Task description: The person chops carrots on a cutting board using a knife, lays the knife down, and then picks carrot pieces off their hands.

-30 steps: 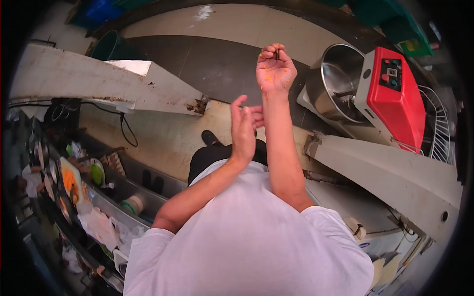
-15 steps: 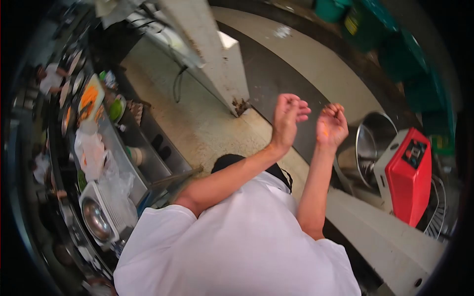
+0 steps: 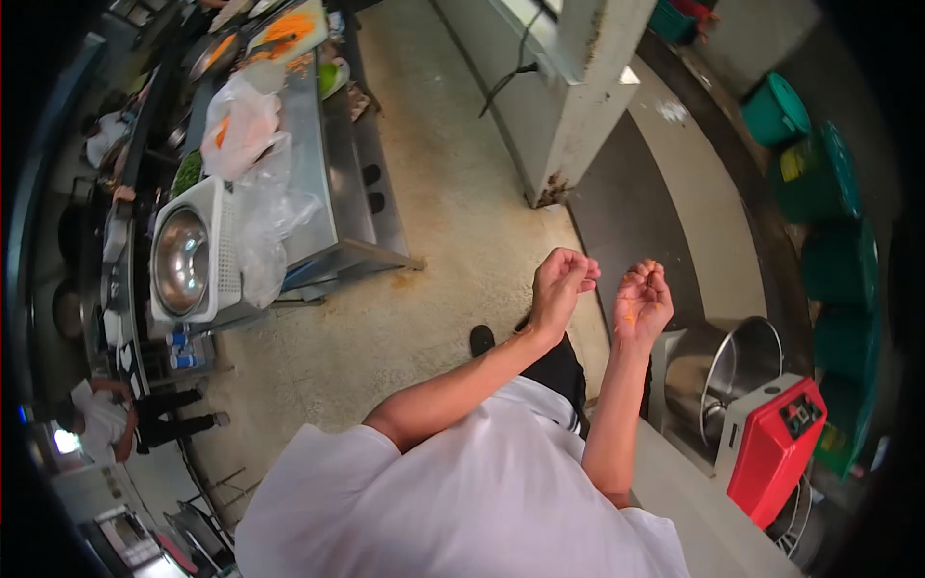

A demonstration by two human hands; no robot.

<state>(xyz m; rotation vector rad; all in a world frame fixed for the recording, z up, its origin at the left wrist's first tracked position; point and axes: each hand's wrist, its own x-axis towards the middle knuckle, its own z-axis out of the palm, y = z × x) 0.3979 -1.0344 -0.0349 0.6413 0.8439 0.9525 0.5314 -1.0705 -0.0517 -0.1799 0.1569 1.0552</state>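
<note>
My left hand point(image 3: 559, 297) is raised in front of my body, its fingers loosely bent with nothing visible between them. To its right, not touching it, is my right hand point(image 3: 640, 306), palm up with the fingers curled in and pressed together; what they hold, if anything, cannot be made out. Small orange bits stick to the right palm and fingertips. Close to the right hand stands a steel mixing bowl point(image 3: 685, 370), part of a machine with a red housing point(image 3: 777, 453).
At the upper left, a steel table point(image 3: 310, 183) bears a board with orange shreds point(image 3: 306, 34), plastic bags point(image 3: 243, 125) and a white basket point(image 3: 227, 252) holding a metal bowl. A rusty-footed post point(image 3: 567, 135) stands ahead. Green bins point(image 3: 817, 178) line the right. A person point(image 3: 101, 424) is at lower left.
The view has swung left, bringing the table and the person into fuller sight. My left hand's fingers have bent inward; my right hand has turned less and stays palm up, now lower in view.
</note>
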